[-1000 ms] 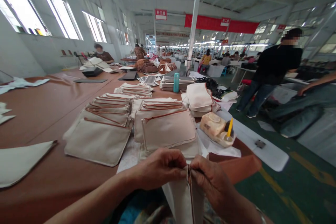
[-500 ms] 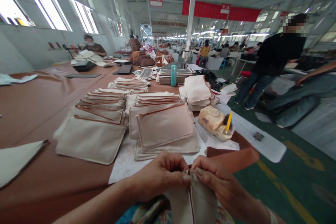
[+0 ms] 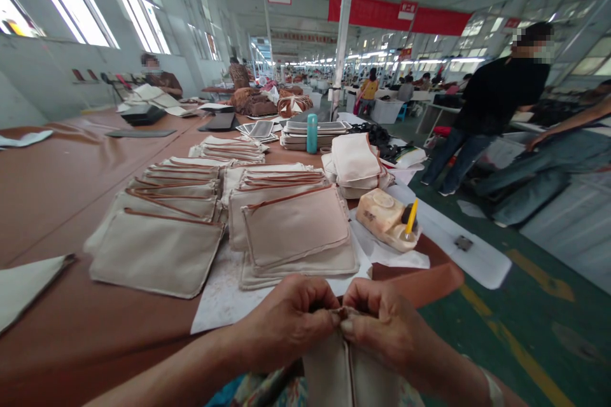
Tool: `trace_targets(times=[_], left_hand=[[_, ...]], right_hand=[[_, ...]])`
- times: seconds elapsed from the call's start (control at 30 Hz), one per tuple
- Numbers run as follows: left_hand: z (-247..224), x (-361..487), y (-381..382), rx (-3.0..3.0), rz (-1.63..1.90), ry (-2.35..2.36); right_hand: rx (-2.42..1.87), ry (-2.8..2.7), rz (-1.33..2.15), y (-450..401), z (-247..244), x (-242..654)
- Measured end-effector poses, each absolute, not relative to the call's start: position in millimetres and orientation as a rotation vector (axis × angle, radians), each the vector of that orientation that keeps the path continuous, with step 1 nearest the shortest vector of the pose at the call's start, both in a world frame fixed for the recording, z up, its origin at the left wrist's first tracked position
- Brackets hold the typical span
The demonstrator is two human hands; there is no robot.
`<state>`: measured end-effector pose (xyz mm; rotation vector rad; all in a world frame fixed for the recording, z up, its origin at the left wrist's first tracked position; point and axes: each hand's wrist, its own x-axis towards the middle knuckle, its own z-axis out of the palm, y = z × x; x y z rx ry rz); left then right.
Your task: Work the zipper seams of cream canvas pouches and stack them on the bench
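At the bottom centre my left hand (image 3: 298, 318) and my right hand (image 3: 377, 318) pinch the upper end of a beige fabric pouch piece (image 3: 327, 372), thumbs nearly meeting. A dark line runs down the middle of the piece, and its lower part drops out of the picture. Just beyond my hands lies a pile of flat beige pouches (image 3: 296, 229) with brown edging. To its left is a second row of beige pouches (image 3: 155, 254), overlapping one another.
A stained plastic container (image 3: 384, 216) with a yellow-handled tool (image 3: 411, 219) stands right of the pouches. Behind are a teal bottle (image 3: 312, 133) and a folded beige stack (image 3: 356, 159). The brown tabletop (image 3: 62, 203) spreads left. A person in black (image 3: 499, 89) stands at right.
My thumbs have come closer together at the top of the pouch piece, bringing its two edges together. The whole view has shifted slightly.
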<state>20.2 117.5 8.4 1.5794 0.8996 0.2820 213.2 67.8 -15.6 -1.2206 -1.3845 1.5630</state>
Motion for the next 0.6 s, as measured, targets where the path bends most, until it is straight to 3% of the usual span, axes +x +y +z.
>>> trace_targets(times=[0.2,0.47,0.6], left_hand=[[12,22,117,1.709,0.216,0.950],[6,21,117,1.392,0.185,0.879],[5,22,115,1.131,0.241,0.786]], right_hand=[[-1.284,-1.224,1.549,66,-18,210],[-1.155,-1.197,1.554,55,-22,210],[-0.998,-1.454,1.305,49,-25,215]])
